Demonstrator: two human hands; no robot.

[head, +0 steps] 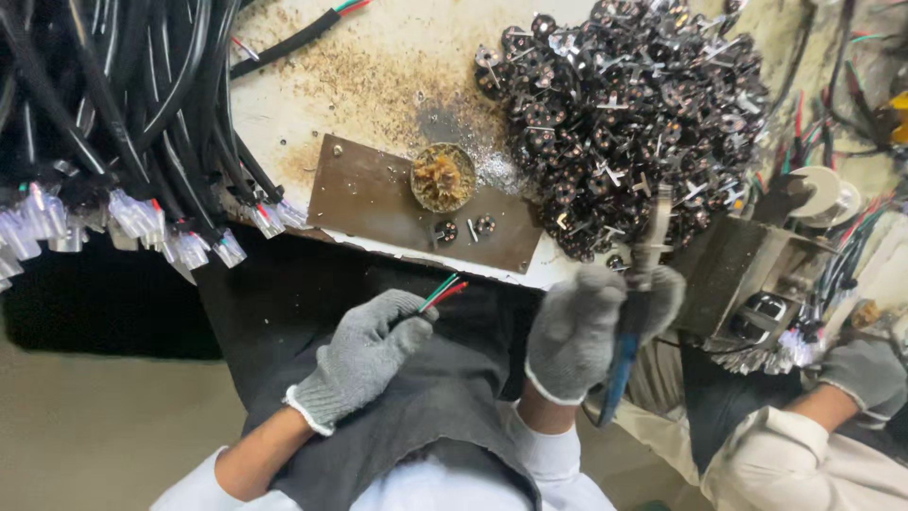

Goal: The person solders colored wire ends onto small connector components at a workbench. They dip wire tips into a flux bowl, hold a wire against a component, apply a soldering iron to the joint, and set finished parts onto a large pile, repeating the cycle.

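Observation:
My left hand (364,355), in a grey knit glove, grips a black cable whose bared green, white and red wire ends (443,290) stick out past the fingers, pointing up toward the bench edge. My right hand (591,326), also gloved, holds a soldering iron (636,303) with a blue handle, its tip aimed up at the pile of small black round parts (634,114). A brown plate (378,199) on the bench carries a round tin of brassy tip-cleaning wool (442,177) and two loose black parts (463,227).
A thick bundle of black cables (123,104) with clear plastic connectors hangs at the left. A grey metal fixture (747,274) stands at the right, where another person's gloved hand (865,374) works. The white bench top (378,66) is stained brown.

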